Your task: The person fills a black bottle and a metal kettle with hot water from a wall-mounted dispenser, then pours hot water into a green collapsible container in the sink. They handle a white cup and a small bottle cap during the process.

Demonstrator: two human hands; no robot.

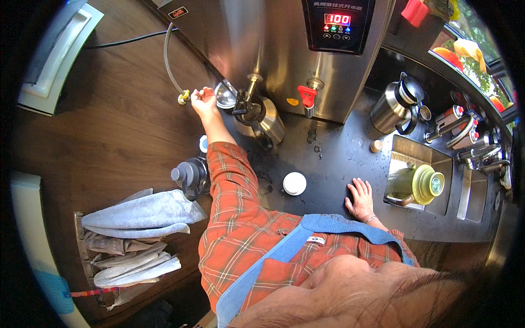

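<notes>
My left hand reaches to the wall with curled fingers, right beside a yellow-ringed valve on a clear hose. Whether the fingers grip the valve's handle is hidden. Just right of that hand, a stainless steel vacuum jug stands under a black-handled tap of the steel water boiler. Behind the tap shows a round steel bowl-like piece. My right hand rests palm down on the black counter, fingers spread slightly, holding nothing. A round white lid lies between my arms.
The boiler has a lit display and a red-handled tap. Another steel jug and a cork stopper stand right. A green thermos sits in the sink. Left are a grey-lidded bottle and hanging cloths.
</notes>
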